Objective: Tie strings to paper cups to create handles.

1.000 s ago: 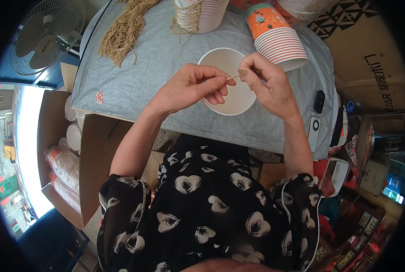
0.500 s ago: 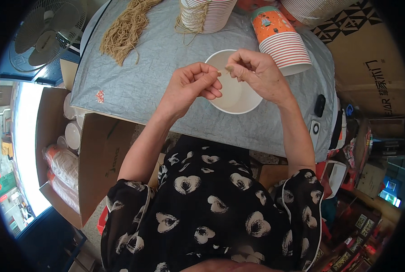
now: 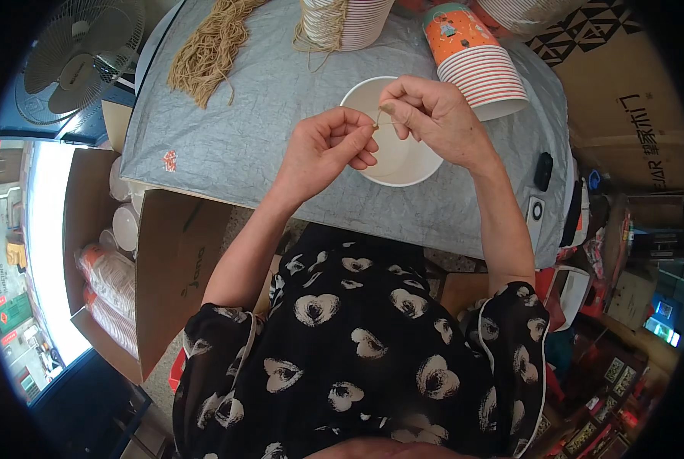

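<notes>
Between my hands runs a thin tan string (image 3: 378,119), with a small loop or bend near the fingertips. My left hand (image 3: 326,149) pinches it between thumb and forefinger. The thumb and forefinger of my right hand (image 3: 437,122) are closed on the string too, a short way to the right. Both hands hover over a white paper tub (image 3: 404,183), which stands mouth up on the table and is partly hidden by them. Whether the string is knotted I cannot tell.
A bundle of tan strings (image 3: 208,57) lies on the grey covered table (image 3: 265,141). Behind are a stack of tubs (image 3: 365,23) draped with string and a tilted orange stack (image 3: 483,76). A black object (image 3: 543,171) sits right; an open carton (image 3: 173,275) stands left.
A bent length of string now shows between my fingertips. My right fingers have shifted slightly, and the whole view has moved a little.
</notes>
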{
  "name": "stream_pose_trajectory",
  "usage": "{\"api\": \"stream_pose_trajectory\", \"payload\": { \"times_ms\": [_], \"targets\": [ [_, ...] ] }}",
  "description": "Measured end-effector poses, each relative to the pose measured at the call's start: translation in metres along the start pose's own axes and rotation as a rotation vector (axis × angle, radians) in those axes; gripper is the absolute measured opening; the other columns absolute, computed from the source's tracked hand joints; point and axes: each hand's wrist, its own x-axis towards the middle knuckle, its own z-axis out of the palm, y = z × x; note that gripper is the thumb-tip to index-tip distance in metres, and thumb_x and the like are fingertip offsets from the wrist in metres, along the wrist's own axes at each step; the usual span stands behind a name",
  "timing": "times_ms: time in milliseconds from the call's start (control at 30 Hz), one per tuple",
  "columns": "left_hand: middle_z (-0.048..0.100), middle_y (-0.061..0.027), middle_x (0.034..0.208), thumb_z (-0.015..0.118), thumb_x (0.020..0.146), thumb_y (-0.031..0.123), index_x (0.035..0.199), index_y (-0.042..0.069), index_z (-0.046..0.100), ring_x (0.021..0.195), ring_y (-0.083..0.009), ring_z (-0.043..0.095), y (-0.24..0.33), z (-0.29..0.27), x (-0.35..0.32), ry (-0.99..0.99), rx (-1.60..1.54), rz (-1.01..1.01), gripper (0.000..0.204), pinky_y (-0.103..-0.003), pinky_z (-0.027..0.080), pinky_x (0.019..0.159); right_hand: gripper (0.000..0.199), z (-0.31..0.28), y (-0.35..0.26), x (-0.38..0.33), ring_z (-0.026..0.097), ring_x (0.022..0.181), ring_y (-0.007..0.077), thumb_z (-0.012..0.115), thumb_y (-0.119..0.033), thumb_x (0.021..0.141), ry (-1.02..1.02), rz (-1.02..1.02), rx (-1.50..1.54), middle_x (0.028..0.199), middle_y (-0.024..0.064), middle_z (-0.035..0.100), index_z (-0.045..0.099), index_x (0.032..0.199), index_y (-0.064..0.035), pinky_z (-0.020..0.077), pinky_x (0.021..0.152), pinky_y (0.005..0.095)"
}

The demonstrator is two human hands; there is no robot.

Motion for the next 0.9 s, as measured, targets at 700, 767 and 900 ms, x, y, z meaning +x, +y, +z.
{"api": "stream_pose_trajectory", "payload": {
  "times_ms": [700,767,900],
  "targets": [
    [0.074,-0.0061,0.091,0.073,0.091,0.004,0.104,0.000,0.068,0.072,-0.0116,0.073,-0.015,0.027,-0.001,0.300,0.279,0.400,0.014,-0.022,0.056,0.058,0.014,0.015,0.018,-0.005,0.044,0.050,0.0008,0.064,-0.015,0.097,0.053,0.251,0.235,0.061,-0.0042,0.054,0.065,0.093,-0.0011,0.0289,0.043,0.0183],
    [0.074,-0.0064,0.091,0.073,0.090,0.003,0.104,0.001,0.068,0.072,-0.0120,0.073,-0.014,0.027,-0.001,0.327,0.272,0.422,0.015,-0.023,0.056,0.058,0.014,0.015,0.019,-0.004,0.044,0.050,0.0008,0.064,-0.015,0.097,0.043,0.253,0.228,0.060,-0.0040,0.054,0.065,0.093,-0.0010,0.0287,0.043,0.0184],
    [0.074,-0.0076,0.091,0.074,0.089,0.002,0.103,0.000,0.068,0.072,-0.0127,0.073,-0.018,0.021,0.001,0.322,0.461,0.546,0.016,-0.024,0.057,0.058,0.015,0.016,0.016,-0.004,0.044,0.050,0.0008,0.064,-0.015,0.096,0.039,0.262,0.206,0.060,-0.0039,0.054,0.065,0.093,-0.0005,0.0285,0.042,0.0188]
  ]
}}
